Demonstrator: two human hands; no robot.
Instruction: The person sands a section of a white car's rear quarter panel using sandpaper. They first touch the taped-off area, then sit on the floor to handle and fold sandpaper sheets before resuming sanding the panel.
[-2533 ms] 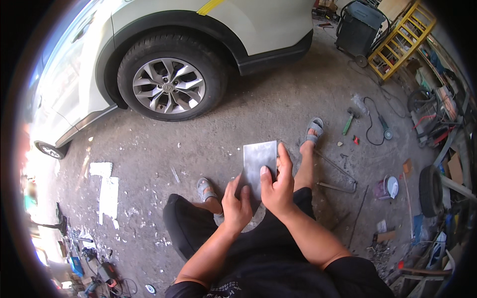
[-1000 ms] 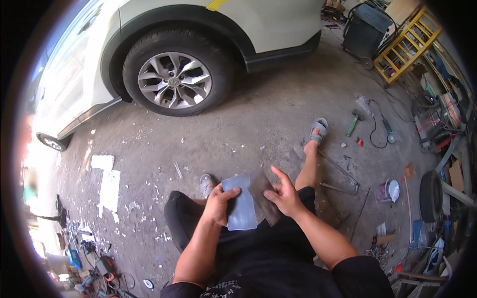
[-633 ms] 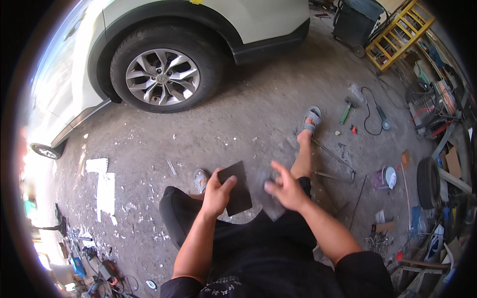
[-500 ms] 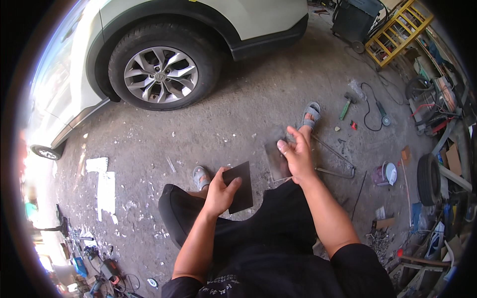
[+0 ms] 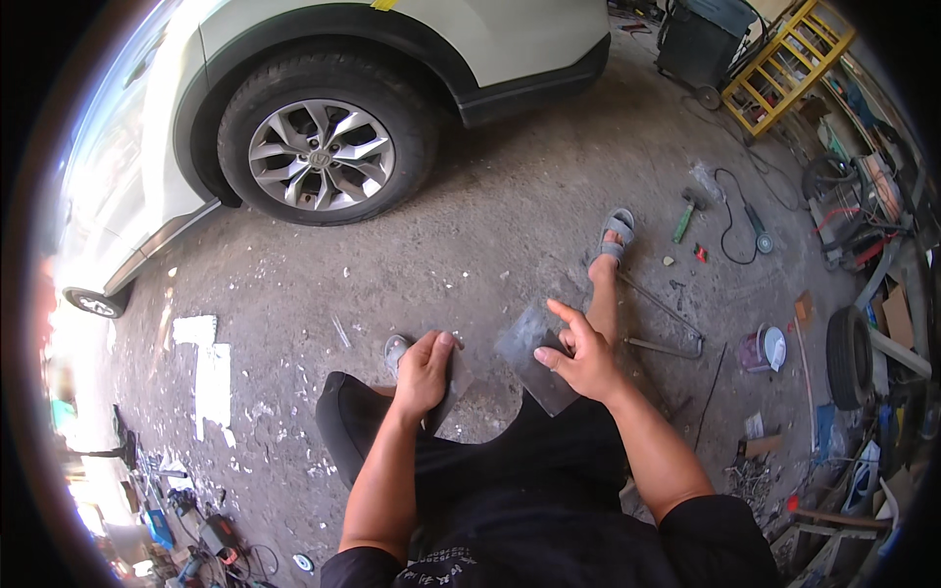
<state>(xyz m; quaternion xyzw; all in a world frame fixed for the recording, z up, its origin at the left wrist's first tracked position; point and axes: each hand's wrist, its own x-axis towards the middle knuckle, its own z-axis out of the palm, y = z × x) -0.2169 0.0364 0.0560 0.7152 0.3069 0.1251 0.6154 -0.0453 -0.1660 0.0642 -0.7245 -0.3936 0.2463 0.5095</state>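
Observation:
My left hand (image 5: 421, 375) is closed on a thin dark rectangular sheet (image 5: 449, 394), now tilted nearly edge-on, with its thumb pressed along the top. To its right, my right hand (image 5: 588, 365) grips a flat grey rectangular plate (image 5: 524, 343) by the right side. The thumb lies over the plate's face and the index finger sticks out past it. Lighter, dusty grey covers the plate's far end, while the near end is darker. Both pieces are held above my lap, apart from each other. Their exact kind and material do not show.
A white car's wheel (image 5: 321, 157) stands ahead. On the floor at right lie a green-handled hammer (image 5: 684, 218), a corded angle grinder (image 5: 759, 231), a bent metal bar (image 5: 667, 350) and a bucket (image 5: 755, 351). A loose tyre (image 5: 847, 357) and a yellow ladder-like frame (image 5: 787, 67) stand farther right.
My left hand has turned its sheet from face-up to nearly edge-on. The plate in my right hand has swung to a slant and come a little lower and left.

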